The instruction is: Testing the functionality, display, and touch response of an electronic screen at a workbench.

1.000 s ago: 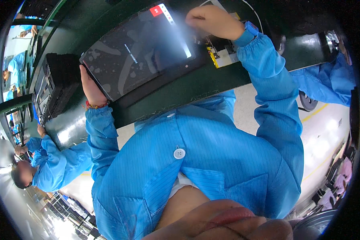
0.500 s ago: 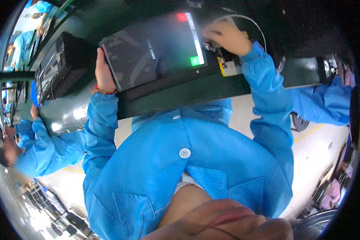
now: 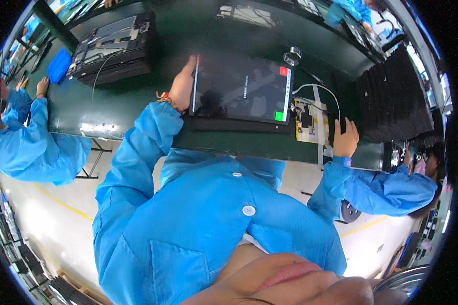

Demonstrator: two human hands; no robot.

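A dark tablet (image 3: 224,94) with a lit screen lies in front of me; a red and a green block show at its right side. My left hand (image 3: 182,89) grips its left edge, fingers partly hidden behind it. Right of the tablet, a small circuit board (image 3: 306,122) edged in yellow is fixed to the table under pale tape. A white cable (image 3: 331,91) arcs above the board. My right hand (image 3: 345,137) rests on the table right of the board, fingers apart, holding nothing. A small metal fitting sits between tablet and board.
Stacks of tablet-like panels (image 3: 112,48) stand at the far left, with a blue tray (image 3: 60,66) beside them. A tall dark stack (image 3: 394,96) rises on the right. A shiny round metal object (image 3: 292,56) lies beyond the tablet. Co-workers in blue sit on both sides.
My right hand has left the area by the tablet's right edge and moved right and nearer to me. My left hand stays on the tablet. The view has shifted, showing more of the table.
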